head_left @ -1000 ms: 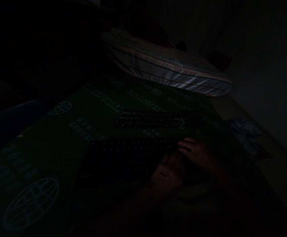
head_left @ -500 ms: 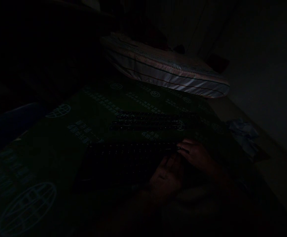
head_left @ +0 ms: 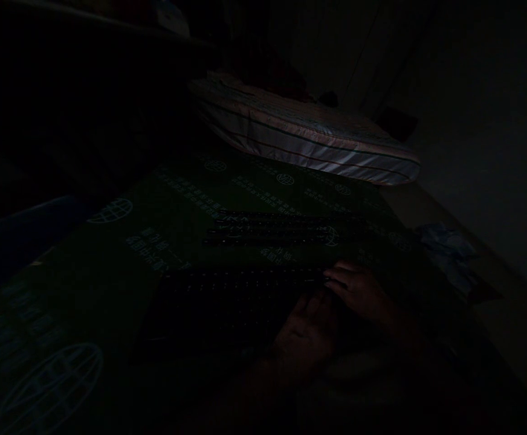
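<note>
The room is very dark. A green sheet [head_left: 109, 272] printed with pale globes covers the surface. On it lies a dark keyboard [head_left: 227, 302], with a second dark strip [head_left: 281, 226] just beyond it. The left hand [head_left: 306, 332] rests on the keyboard's near right corner, fingers close together as far as I can make out. The right hand [head_left: 358, 290] is just beside it, fingers curled with their tips at the keyboard's far right edge; whether they grip it I cannot tell. A striped pillow [head_left: 304, 136] lies behind, and something crumpled [head_left: 449, 248] lies at the right.
</note>
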{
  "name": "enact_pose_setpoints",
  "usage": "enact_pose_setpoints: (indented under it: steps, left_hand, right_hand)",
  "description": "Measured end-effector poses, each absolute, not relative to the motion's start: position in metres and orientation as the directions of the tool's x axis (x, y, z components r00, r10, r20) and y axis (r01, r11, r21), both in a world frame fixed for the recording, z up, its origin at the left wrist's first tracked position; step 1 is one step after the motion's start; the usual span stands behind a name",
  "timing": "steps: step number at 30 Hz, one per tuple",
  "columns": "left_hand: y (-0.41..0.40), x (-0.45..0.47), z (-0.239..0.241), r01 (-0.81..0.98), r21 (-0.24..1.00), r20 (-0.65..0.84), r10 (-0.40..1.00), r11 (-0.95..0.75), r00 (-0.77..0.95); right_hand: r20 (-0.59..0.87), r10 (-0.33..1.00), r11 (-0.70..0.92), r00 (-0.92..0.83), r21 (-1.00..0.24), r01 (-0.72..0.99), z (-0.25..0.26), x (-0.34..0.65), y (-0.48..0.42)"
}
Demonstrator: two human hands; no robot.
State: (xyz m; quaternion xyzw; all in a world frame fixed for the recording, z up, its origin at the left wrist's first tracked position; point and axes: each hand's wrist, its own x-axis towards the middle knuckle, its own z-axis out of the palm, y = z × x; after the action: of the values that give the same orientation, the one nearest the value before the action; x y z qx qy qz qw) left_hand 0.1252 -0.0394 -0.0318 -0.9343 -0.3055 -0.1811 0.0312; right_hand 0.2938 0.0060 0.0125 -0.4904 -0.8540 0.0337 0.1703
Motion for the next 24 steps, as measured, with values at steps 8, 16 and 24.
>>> enact_pose_setpoints:
  steps: [8, 16, 24]
  left_hand:
    - [-0.039, 0.123, -0.027, 0.57, 0.027, 0.384, 0.535, -0.821, 0.752]
    - [-0.04, 0.123, -0.027, 0.557, 0.054, 0.437, 0.521, -0.829, 0.733]
    - [-0.039, 0.123, -0.026, 0.531, 0.067, 0.484, 0.493, -0.845, 0.723]
  right_hand:
    - [0.251, 0.864, 0.491, -0.437, -0.224, 0.842, 0.004, 0.3, 0.009]
    - [0.202, 0.908, 0.42, -0.368, -0.412, 0.809, -0.003, 0.306, 0.015]
    - [0.188, 0.904, 0.427, -0.383, -0.409, 0.807, -0.002, 0.303, 0.017]
